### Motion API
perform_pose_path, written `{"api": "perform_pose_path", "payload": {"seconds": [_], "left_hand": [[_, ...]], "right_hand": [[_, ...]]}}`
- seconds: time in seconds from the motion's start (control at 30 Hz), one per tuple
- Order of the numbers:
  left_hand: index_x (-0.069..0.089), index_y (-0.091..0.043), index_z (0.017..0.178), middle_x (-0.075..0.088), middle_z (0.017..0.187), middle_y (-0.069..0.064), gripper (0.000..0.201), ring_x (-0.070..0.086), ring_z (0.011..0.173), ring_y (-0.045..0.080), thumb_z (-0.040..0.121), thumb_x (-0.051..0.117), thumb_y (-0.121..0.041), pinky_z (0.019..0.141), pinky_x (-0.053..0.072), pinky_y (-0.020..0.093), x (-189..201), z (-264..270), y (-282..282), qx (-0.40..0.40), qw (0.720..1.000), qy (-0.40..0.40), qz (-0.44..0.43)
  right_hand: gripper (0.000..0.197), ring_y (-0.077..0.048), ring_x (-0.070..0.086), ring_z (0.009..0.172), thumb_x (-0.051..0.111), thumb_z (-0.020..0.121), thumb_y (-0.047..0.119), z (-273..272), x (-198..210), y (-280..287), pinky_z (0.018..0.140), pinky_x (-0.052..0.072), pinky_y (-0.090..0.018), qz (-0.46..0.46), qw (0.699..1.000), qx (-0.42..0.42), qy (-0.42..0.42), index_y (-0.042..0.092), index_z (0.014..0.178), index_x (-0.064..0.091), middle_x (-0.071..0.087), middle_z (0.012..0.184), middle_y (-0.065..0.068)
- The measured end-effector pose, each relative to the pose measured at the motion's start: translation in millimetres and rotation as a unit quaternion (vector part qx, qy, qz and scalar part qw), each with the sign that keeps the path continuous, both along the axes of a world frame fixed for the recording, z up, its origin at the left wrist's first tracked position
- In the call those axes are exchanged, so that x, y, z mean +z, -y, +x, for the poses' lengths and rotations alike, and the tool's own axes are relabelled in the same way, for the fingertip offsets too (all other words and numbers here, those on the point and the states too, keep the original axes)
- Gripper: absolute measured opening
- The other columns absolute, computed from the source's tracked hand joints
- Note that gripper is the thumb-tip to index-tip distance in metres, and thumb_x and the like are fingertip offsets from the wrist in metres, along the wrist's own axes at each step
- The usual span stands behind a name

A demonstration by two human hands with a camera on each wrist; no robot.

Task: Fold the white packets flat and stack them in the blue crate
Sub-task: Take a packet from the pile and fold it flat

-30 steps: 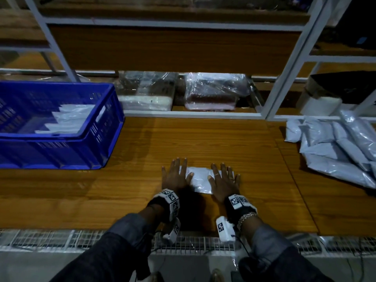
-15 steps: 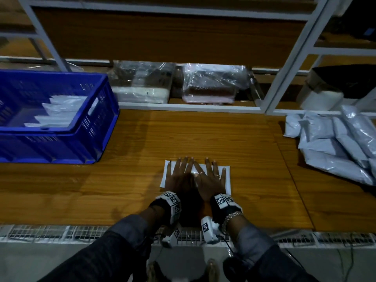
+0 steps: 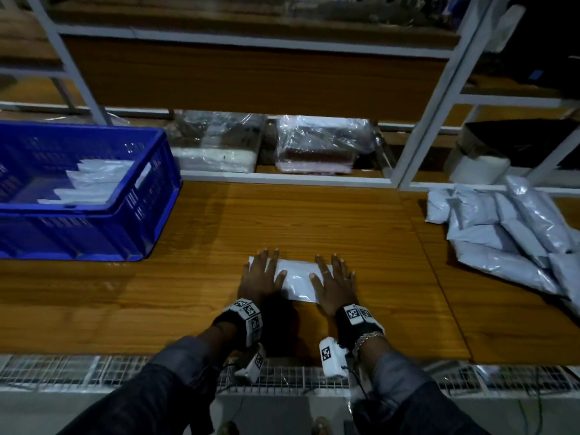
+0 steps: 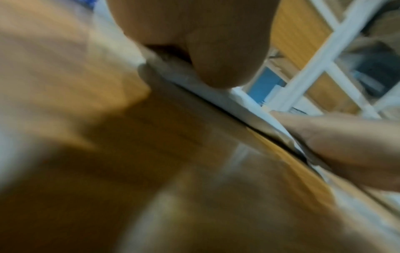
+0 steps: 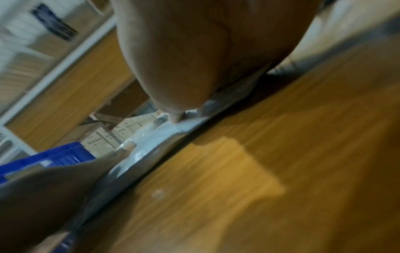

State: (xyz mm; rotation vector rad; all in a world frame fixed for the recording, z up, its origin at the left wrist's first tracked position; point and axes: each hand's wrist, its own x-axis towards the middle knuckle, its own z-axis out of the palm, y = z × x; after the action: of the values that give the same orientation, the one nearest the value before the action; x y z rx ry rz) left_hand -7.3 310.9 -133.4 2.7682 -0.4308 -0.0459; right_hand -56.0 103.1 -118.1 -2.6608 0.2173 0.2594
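Both hands are lying flat on one white packet (image 3: 298, 282) on the wooden bench (image 3: 314, 221). The left hand (image 3: 259, 277) is pressing down on the packet's left end with its fingers straight and spread out. The right hand (image 3: 334, 282) is pressing down on the right end the same way, fingers straight and a little apart. The two thumbs are pointing in toward each other on top of the packet, with bare white plastic showing between them. The packet is lying flat near the front edge of the bench, in the middle.

The blue crate (image 3: 147, 215) is sitting on the bench to the left, well apart from the hands. White packets (image 3: 94, 180) are lying stacked inside it. A pile of grey-white packets (image 3: 508, 233) is lying on the bench to the right. Two clear plastic-wrapped bundles (image 3: 317, 146) are sitting on the low shelf behind the bench.
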Motion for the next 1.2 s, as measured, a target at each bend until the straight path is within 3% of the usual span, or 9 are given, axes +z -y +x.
{"api": "perform_pose_path", "payload": {"seconds": [0.1, 0.27, 0.4, 0.63, 0.73, 0.87, 0.97, 1.07, 1.2], "left_hand": [[0.022, -0.025, 0.16, 0.023, 0.166, 0.011, 0.087, 0.023, 0.152, 0.031, 0.086, 0.0, -0.066, 0.12, 0.016, 0.055, -1, -2, 7, 0.033, 0.999, -0.016, 0.023], [0.006, -0.027, 0.162, 0.004, 0.17, 0.006, 0.068, 0.005, 0.156, 0.025, 0.104, 0.025, -0.058, 0.122, 0.007, 0.052, 6, 5, 6, 0.02, 0.994, -0.092, 0.058], [0.0, -0.024, 0.162, -0.005, 0.17, 0.001, 0.091, -0.003, 0.156, 0.022, 0.09, 0.009, -0.079, 0.123, 0.001, 0.054, 13, 1, -6, -0.008, 0.996, -0.089, 0.002], [-0.005, -0.03, 0.16, -0.008, 0.168, -0.006, 0.128, -0.016, 0.15, 0.013, 0.058, 0.012, -0.106, 0.121, -0.007, 0.056, 16, -2, -27, -0.169, 0.977, -0.132, -0.008], [0.001, -0.027, 0.157, 0.008, 0.169, 0.002, 0.119, 0.005, 0.154, 0.019, 0.066, 0.032, -0.098, 0.122, 0.007, 0.054, 16, -4, -40, -0.202, 0.974, -0.094, -0.039], [0.046, -0.025, 0.149, 0.054, 0.148, -0.002, 0.082, 0.055, 0.132, 0.019, 0.075, 0.076, -0.045, 0.108, 0.045, 0.034, 37, 6, -44, -0.159, 0.98, -0.086, -0.086], [0.073, -0.03, 0.115, 0.076, 0.108, -0.008, 0.045, 0.071, 0.092, 0.011, 0.073, 0.078, -0.048, 0.078, 0.059, 0.035, 78, 18, -43, -0.142, 0.976, -0.136, -0.091], [0.076, -0.023, 0.081, 0.075, 0.077, -0.007, 0.035, 0.071, 0.072, 0.013, 0.072, 0.076, -0.058, 0.065, 0.056, 0.038, 101, 31, -48, -0.099, 0.972, -0.152, -0.148], [0.078, -0.021, 0.073, 0.074, 0.07, -0.005, 0.051, 0.07, 0.072, 0.019, 0.062, 0.079, -0.071, 0.063, 0.054, 0.041, 94, 46, -60, -0.047, 0.97, -0.171, -0.167]], "right_hand": [[0.058, -0.021, -0.015, 0.154, 0.019, 0.103, 0.06, 2, 2, -4, 0.122, -0.014, -0.048, -0.023, 1.0, -0.001, -0.005, 0.047, 0.158, 0.005, -0.014, 0.168, 0.0], [0.058, -0.021, -0.015, 0.154, 0.023, 0.105, 0.057, 4, 6, 0, 0.122, -0.015, -0.049, -0.006, 1.0, 0.019, -0.019, 0.043, 0.159, 0.006, -0.013, 0.168, 0.001], [0.066, -0.009, -0.015, 0.153, 0.035, 0.103, 0.06, -5, 14, 13, 0.122, -0.016, -0.047, 0.092, 0.992, 0.086, 0.033, 0.04, 0.16, 0.009, -0.006, 0.168, 0.011], [0.091, -0.017, -0.014, 0.154, 0.057, 0.091, 0.063, -16, 22, 10, 0.121, -0.014, -0.044, -0.009, 0.979, 0.205, 0.01, 0.041, 0.159, 0.001, -0.011, 0.168, 0.006], [0.082, -0.018, -0.005, 0.156, 0.057, 0.096, 0.041, -14, 27, 9, 0.124, -0.006, -0.044, -0.032, 0.98, 0.197, 0.014, 0.041, 0.16, 0.004, -0.002, 0.169, 0.005], [0.074, -0.014, 0.035, 0.145, 0.06, 0.085, 0.019, -4, 41, 18, 0.121, 0.029, -0.036, 0.021, 0.989, 0.144, -0.008, 0.044, 0.151, 0.037, 0.037, 0.159, 0.011], [0.04, -0.015, 0.067, 0.102, 0.069, 0.076, 0.033, 18, 67, 26, 0.086, 0.059, -0.04, 0.044, 0.994, 0.095, -0.008, 0.044, 0.115, 0.066, 0.069, 0.118, 0.01], [0.041, -0.023, 0.06, 0.112, 0.078, 0.082, 0.028, 41, 95, 32, 0.088, 0.053, -0.035, 0.035, 0.997, 0.074, 0.006, 0.022, 0.12, 0.063, 0.06, 0.125, 0.0], [0.037, -0.02, 0.063, 0.115, 0.081, 0.08, 0.026, 58, 109, 30, 0.092, 0.056, -0.04, 0.028, 0.996, 0.081, -0.006, 0.032, 0.114, 0.067, 0.065, 0.126, 0.003]]}}
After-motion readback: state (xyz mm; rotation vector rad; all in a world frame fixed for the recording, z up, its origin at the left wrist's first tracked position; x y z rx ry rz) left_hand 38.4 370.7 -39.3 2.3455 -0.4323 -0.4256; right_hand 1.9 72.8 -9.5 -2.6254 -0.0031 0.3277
